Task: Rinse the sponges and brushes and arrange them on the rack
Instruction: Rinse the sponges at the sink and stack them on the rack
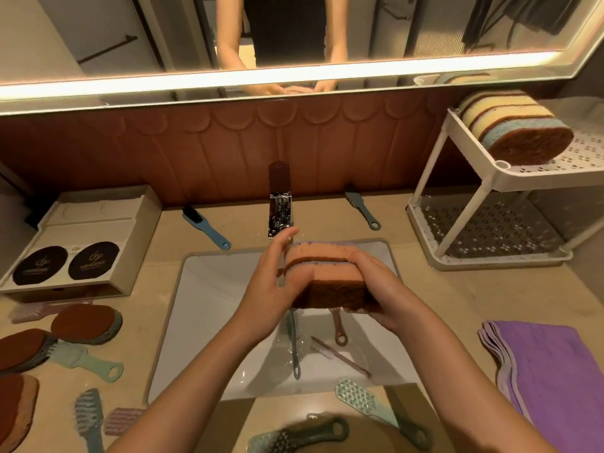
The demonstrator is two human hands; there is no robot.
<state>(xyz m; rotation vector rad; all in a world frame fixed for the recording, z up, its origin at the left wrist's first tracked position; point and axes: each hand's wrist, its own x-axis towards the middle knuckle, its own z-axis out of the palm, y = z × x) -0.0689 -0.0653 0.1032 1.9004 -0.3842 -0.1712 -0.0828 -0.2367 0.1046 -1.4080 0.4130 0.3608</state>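
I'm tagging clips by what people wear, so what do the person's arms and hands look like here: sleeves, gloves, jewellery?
Both forearms are bare, with no sleeves in sight. The left hand and right hand wear no gloves, and no rings, watch or bracelets show. In the mirror, the reflected arms are bare too, beside a dark garment.

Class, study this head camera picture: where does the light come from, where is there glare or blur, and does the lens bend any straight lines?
Head view: a warm light strip under the mirror glares brightly; the chrome faucet sparkles with reflections; the left hand is slightly motion-blurred beside the sponges; the wide-angle lens bows the strip and the rack posts.
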